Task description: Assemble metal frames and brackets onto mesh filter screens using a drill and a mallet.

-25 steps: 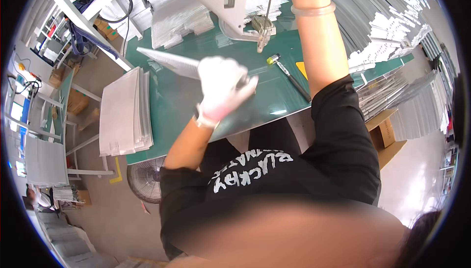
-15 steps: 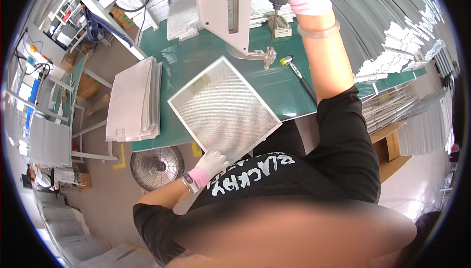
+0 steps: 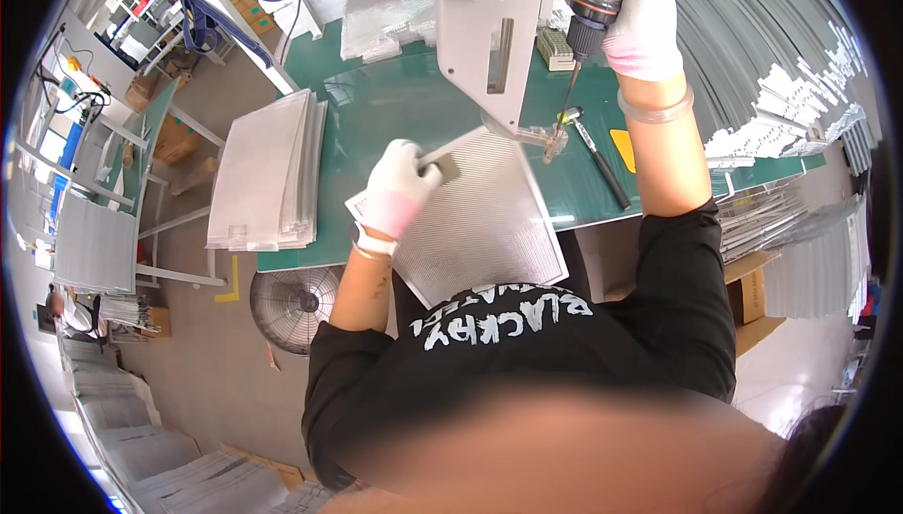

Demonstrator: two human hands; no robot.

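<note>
A flat mesh panel with a thin white frame (image 3: 489, 204) lies over the near edge of the green table, its lower part against my black shirt. My left hand (image 3: 403, 180), white-gloved with a pink cuff, is closed on the frame at its upper left. High on the right, my gloved right hand (image 3: 647, 30) wraps round a black power screwdriver (image 3: 596, 4). Its long bit points down to a clear guide piece (image 3: 553, 142) at the foot of a white machine arm (image 3: 480, 53). The panel's far right corner sits by that guide; whether the bit touches it, I cannot tell.
A hammer (image 3: 602, 161) lies right of the guide on the green table (image 3: 372, 114), near a yellow piece (image 3: 623, 149). Stacked white panels (image 3: 263, 175) stand at the left edge. Grey strips (image 3: 743, 53) pile up at right. A floor fan (image 3: 296, 312) stands below left.
My left hand has gone from the panel's near corner up to its upper left edge. The panel has turned and its far corner has come to the guide. My right hand keeps the screwdriver.
</note>
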